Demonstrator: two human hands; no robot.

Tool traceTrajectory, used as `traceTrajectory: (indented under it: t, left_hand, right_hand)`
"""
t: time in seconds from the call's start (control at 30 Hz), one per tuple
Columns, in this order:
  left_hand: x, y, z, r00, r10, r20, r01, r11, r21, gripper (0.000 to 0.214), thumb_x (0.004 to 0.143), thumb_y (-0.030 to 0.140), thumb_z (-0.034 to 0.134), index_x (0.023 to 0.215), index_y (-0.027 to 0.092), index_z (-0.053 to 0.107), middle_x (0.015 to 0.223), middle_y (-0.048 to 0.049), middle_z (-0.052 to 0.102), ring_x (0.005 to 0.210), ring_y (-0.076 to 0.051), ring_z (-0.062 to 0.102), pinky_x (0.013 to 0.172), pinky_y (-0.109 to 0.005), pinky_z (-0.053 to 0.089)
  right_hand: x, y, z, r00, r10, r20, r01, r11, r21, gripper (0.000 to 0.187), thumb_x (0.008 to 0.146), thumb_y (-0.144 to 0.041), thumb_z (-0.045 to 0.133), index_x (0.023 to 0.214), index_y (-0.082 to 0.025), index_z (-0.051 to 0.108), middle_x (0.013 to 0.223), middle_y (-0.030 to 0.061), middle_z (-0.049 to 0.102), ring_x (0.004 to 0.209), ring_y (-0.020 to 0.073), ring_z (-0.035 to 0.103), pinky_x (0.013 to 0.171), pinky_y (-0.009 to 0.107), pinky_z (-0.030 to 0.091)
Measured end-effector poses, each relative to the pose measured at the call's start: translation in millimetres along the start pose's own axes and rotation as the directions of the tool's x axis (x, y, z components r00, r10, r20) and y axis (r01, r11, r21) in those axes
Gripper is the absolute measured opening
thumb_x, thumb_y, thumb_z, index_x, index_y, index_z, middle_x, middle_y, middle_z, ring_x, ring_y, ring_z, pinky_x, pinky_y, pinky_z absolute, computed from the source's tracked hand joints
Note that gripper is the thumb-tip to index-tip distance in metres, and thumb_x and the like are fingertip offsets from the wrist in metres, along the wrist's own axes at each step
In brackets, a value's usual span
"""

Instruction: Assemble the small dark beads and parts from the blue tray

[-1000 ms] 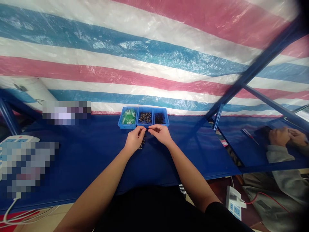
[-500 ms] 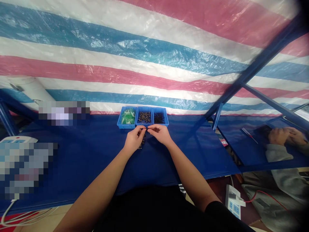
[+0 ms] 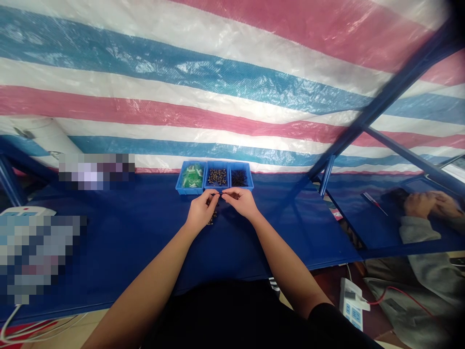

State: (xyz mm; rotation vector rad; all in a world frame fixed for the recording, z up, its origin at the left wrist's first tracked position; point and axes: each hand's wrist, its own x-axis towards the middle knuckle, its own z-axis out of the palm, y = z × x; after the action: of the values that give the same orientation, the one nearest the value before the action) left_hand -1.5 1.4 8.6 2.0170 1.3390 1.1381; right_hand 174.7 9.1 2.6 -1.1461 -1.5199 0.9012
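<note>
My left hand (image 3: 202,208) and my right hand (image 3: 240,200) meet fingertip to fingertip just in front of three blue bins. Both are closed in a pinch. A tiny dark piece shows between them, too small to name. Under my left fingers lie several small brass-and-black parts (image 3: 212,218) on the blue tabletop, partly hidden by the hand. The left bin (image 3: 184,191) holds green and clear pieces. Brass-coloured small parts (image 3: 218,176) fill the middle bin, and thin black parts (image 3: 240,178) fill the right one.
A power strip (image 3: 29,212) and blurred-out items stand on the left of the blue table (image 3: 145,261). Blue frame posts (image 3: 328,175) rise at the right. Beyond them, another person's hands (image 3: 432,204) work near a screwdriver (image 3: 375,202). A second power strip (image 3: 351,305) hangs low right.
</note>
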Motion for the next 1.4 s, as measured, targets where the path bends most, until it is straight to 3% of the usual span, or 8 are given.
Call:
traceTrajectory:
  t: [0.2, 0.4, 0.77, 1.0, 1.3, 1.4]
  left_hand:
    - [-0.5, 2.3, -1.1, 1.0, -0.008, 0.019, 0.007, 1.0, 0.003, 0.025, 0.093, 0.041, 0.044, 0.097, 0.022, 0.06, 0.067, 0.0029, 0.06, 0.058, -0.011, 0.055, 0.058, -0.021, 0.042]
    - [-0.2, 0.6, 0.3, 1.0, -0.001, -0.009, 0.001, 1.0, -0.011, 0.028, 0.092, 0.042, 0.048, 0.109, 0.022, 0.057, 0.066, 0.0036, 0.06, 0.057, -0.011, 0.055, 0.059, -0.022, 0.042]
    - [-0.3, 1.4, -1.0, 0.999, -0.04, 0.003, 0.04, 0.999, 0.004, 0.026, 0.093, 0.042, 0.044, 0.099, 0.022, 0.058, 0.067, 0.0026, 0.06, 0.058, -0.012, 0.057, 0.059, -0.022, 0.042]
    - [-1.5, 4.7, -1.0, 1.0, 0.008, -0.01, -0.008, 0.999, -0.04, 0.031, 0.092, 0.042, 0.047, 0.114, 0.022, 0.052, 0.068, 0.0035, 0.06, 0.058, -0.012, 0.057, 0.058, -0.022, 0.042]
    - [-0.7, 1.3, -0.2, 1.0, -0.007, 0.007, 0.007, 1.0, -0.019, 0.026, 0.092, 0.042, 0.045, 0.096, 0.021, 0.06, 0.067, 0.0023, 0.061, 0.058, -0.012, 0.057, 0.06, -0.022, 0.043]
    - [-0.9, 2.8, -1.2, 1.0, -0.023, 0.003, 0.023, 1.0, -0.021, 0.028, 0.093, 0.042, 0.044, 0.102, 0.021, 0.06, 0.069, 0.0019, 0.062, 0.061, -0.013, 0.059, 0.062, -0.023, 0.044]
  right_hand:
    - [-0.8, -1.1, 1.6, 1.0, -0.028, -0.011, 0.028, 0.999, 0.022, 0.028, 0.078, -0.038, 0.067, 0.098, -0.019, 0.073, 0.087, 0.0054, 0.073, 0.07, 0.0161, 0.066, 0.066, 0.028, 0.054]
    - [-0.8, -2.0, 1.6, 1.0, -0.008, -0.029, 0.009, 1.0, 0.017, 0.027, 0.078, -0.038, 0.068, 0.096, -0.019, 0.073, 0.088, 0.0059, 0.074, 0.073, 0.0176, 0.068, 0.069, 0.03, 0.056]
    - [-0.9, -0.6, 2.7, 1.0, -0.019, -0.011, 0.02, 1.0, 0.021, 0.027, 0.077, -0.037, 0.068, 0.097, -0.019, 0.073, 0.088, 0.0057, 0.074, 0.073, 0.0177, 0.069, 0.069, 0.031, 0.057]
    - [-0.8, -3.6, 0.6, 1.0, -0.014, -0.024, 0.015, 0.999, 0.03, 0.026, 0.077, -0.037, 0.068, 0.096, -0.019, 0.073, 0.088, 0.0058, 0.074, 0.073, 0.018, 0.069, 0.07, 0.031, 0.057]
    - [-1.4, -6.4, 2.7, 1.0, -0.022, 0.001, 0.022, 0.999, 0.05, 0.027, 0.077, -0.038, 0.068, 0.096, -0.018, 0.072, 0.086, 0.0056, 0.073, 0.071, 0.0171, 0.068, 0.069, 0.03, 0.056]
    - [-2.6, -10.4, 2.6, 0.998, -0.043, -0.047, 0.043, 0.999, 0.017, 0.027, 0.078, -0.039, 0.067, 0.093, -0.018, 0.072, 0.085, 0.0054, 0.073, 0.07, 0.0173, 0.067, 0.068, 0.03, 0.056]
